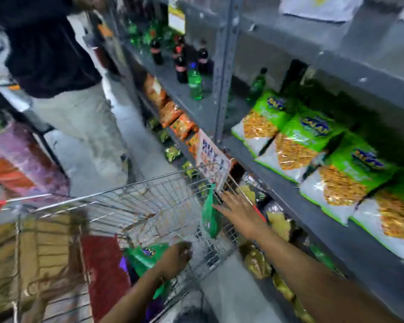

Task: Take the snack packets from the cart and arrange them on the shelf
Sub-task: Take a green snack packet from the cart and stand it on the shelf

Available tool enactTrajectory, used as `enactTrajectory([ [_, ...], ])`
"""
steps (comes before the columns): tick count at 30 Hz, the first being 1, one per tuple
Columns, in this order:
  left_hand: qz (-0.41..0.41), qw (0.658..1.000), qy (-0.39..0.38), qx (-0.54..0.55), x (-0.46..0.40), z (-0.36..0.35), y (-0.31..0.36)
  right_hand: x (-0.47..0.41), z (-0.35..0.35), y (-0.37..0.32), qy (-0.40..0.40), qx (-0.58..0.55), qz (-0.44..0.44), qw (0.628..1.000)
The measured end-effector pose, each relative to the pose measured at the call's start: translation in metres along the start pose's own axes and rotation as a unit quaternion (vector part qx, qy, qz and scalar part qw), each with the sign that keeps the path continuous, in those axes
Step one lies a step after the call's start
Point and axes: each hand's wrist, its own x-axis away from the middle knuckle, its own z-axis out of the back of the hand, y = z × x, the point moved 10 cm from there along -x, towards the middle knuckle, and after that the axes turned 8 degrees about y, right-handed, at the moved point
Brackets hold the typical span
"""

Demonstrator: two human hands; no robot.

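1. Green snack packets on the grey shelf (289, 159): five are visible in a row (296, 145), leaning back and overlapping, each with a clear window showing yellow snack (the rightmost is cut off by the frame edge).
2. Green packets in the wire cart (126, 206): two. One (210, 213) stands upright against the cart's far right corner; one (147, 255) lies low in the basket.
3. Right hand (238, 208): fingers spread and extended, palm down, over the cart's right rim just beside the upright packet. It grips nothing.
4. Left hand (177, 255): reaches down into the basket at the lower packet; fingers are curled, but blur hides whether they pinch it.
5. Surroundings: dark and green drink bottles (187, 64) stand on the upper shelf to the left; orange packets (173, 115) line the tier below them.
6. Obstructions: a printed sign (211, 157) hangs at the cart's far corner; another person (56, 66) stands in the aisle beyond the cart.
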Motion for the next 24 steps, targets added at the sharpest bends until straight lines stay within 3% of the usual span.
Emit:
enactTrajectory([
  [5, 0.054, 0.999, 0.005, 0.004, -0.003, -0.008, -0.03, -0.036, -0.037, -0.02, -0.057, 0.096, 0.084, 0.99],
  [12, 0.058, 0.997, 0.038, 0.035, -0.022, 0.004, -0.032, -0.068, -0.037, -0.03, -0.041, 0.044, 0.115, 0.992],
  [15, 0.026, 0.992, 0.036, 0.114, -0.027, 0.019, -0.005, -0.081, 0.011, -0.024, 0.029, -0.088, 0.047, 0.995],
  [18, -0.033, 0.973, 0.055, 0.223, -0.032, 0.044, 0.028, -0.086, 0.076, -0.013, 0.08, -0.207, -0.03, 0.975],
  [21, -0.066, 0.959, 0.096, 0.257, -0.028, 0.086, 0.057, -0.077, 0.167, -0.007, 0.162, -0.213, -0.06, 0.962],
  [24, -0.122, 0.945, 0.127, 0.277, -0.008, 0.13, 0.112, -0.047, 0.275, -0.018, 0.283, -0.149, -0.042, 0.947],
])
